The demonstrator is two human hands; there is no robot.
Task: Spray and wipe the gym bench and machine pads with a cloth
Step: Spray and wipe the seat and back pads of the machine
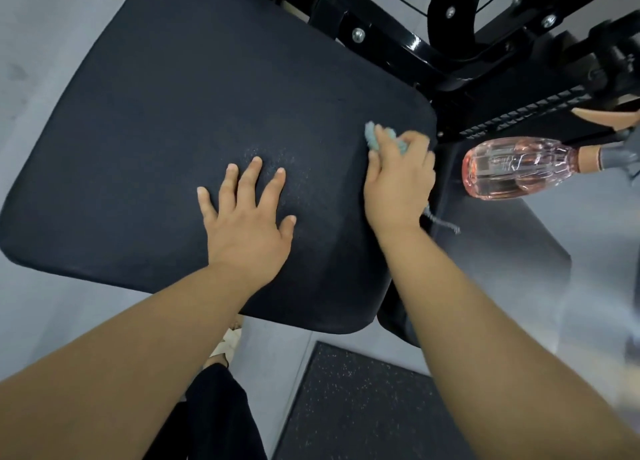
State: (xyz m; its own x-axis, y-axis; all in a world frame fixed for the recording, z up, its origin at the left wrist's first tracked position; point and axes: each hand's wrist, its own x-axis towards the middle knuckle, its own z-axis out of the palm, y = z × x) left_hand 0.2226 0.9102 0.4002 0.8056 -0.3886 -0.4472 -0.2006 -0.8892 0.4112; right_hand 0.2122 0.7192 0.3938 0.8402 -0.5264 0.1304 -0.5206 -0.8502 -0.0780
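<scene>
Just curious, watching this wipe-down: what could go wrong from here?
The left hand lies flat on the pad beside the spray droplets; it could smear them or slip.
The right hand holds the cloth at the pad's edge, close to the pink spray bottle; a wide stroke might knock it.
A loose thread hangs below that hand and might snag on the machine frame.
</scene>
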